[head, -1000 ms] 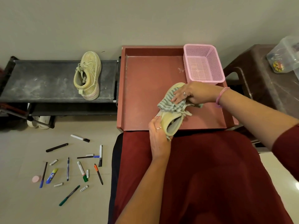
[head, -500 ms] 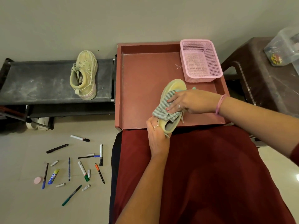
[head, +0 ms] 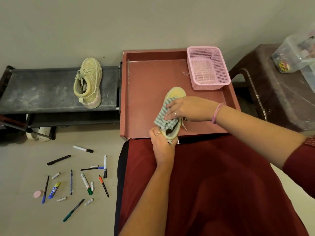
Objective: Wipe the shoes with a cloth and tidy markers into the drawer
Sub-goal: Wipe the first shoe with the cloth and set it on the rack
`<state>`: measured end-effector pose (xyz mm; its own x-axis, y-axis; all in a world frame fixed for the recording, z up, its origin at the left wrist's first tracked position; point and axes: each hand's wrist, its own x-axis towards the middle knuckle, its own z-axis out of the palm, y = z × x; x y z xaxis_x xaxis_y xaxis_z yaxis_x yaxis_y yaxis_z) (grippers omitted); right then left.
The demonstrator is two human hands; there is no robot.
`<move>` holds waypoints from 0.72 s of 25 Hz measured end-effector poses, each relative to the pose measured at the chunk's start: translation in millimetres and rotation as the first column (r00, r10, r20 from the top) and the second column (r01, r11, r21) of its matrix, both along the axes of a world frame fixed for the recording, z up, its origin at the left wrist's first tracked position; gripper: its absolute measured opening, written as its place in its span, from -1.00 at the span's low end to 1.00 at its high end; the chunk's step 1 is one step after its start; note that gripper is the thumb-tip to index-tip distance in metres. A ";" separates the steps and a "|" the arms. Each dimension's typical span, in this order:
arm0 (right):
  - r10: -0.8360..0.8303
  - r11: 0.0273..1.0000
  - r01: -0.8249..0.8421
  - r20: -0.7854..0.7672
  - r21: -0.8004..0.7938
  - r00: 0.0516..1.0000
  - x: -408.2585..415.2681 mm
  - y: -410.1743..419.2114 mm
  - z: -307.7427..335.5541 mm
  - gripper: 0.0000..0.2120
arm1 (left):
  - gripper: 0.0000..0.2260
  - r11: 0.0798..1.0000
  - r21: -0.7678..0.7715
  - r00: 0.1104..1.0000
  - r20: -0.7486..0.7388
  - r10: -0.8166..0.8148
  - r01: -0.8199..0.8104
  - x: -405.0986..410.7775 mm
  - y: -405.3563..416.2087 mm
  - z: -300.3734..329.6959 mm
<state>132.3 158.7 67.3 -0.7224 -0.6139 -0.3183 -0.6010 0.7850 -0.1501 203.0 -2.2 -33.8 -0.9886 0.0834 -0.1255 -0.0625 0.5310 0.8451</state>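
Observation:
A pale yellow shoe (head: 176, 92) lies in the open reddish drawer (head: 146, 92), toe pointing away from me. My left hand (head: 162, 147) grips its heel at the drawer's front edge. My right hand (head: 189, 109) presses a grey-and-white striped cloth (head: 164, 120) onto the shoe's top and side. The second shoe (head: 88, 82), dusty, rests on the black rack (head: 42, 92) at the left. Several markers and pens (head: 85, 181) lie scattered on the floor at the lower left.
A pink mesh basket (head: 208, 68) stands in the drawer's far right corner. A brown stool (head: 276, 92) with a clear plastic box (head: 296, 53) is at the right. White footwear (head: 39, 133) sits under the rack. My red clothing fills the lower middle.
My right hand has slid the cloth along the shoe from the middle toward the heel side. My left hand still holds the heel. The view shifted slightly.

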 end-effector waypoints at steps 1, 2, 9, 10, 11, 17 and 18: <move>-0.017 0.999 0.018 -0.005 0.027 1.000 0.3 3.4 0.6 -0.46 | -0.47 1.000 0.007 1.000 0.010 0.001 -0.001 0.3 0.0 -0.3; -0.076 0.997 0.076 -0.031 0.002 0.997 -1.8 8.2 4.8 -0.47 | -0.45 1.000 0.025 1.000 0.013 0.009 -0.009 0.2 -0.7 0.1; -0.841 0.230 0.650 0.188 -0.725 0.507 13.1 54.4 19.2 -0.47 | -0.50 0.952 0.300 0.999 0.004 0.054 -0.052 -5.7 -4.0 4.4; -0.835 0.004 0.659 0.360 -0.752 0.417 19.2 54.4 14.9 -0.49 | -0.50 0.939 0.334 0.997 0.019 0.077 -0.079 -5.2 -4.3 6.0; -0.777 -0.203 0.642 0.521 -0.740 0.355 26.0 52.1 8.8 -0.53 | -0.47 0.925 0.364 0.994 0.045 0.096 -0.106 -4.9 -4.9 6.7; -0.360 -0.773 0.470 0.904 -0.427 0.229 64.9 38.7 -30.6 -0.77 | -0.49 0.875 0.435 0.976 0.131 0.173 -0.214 -7.0 -12.7 13.5; -0.308 -0.808 0.452 0.925 -0.378 0.223 66.3 37.3 -33.8 -0.78 | -0.49 0.869 0.443 0.975 0.120 0.188 -0.222 -7.2 -14.8 16.5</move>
<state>198.5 196.0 33.5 -0.7130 0.5589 -0.4233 0.0910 -0.5250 -0.8463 195.8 -17.0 -17.2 -0.9796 -0.0554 -0.1933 -0.1966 0.0625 0.9785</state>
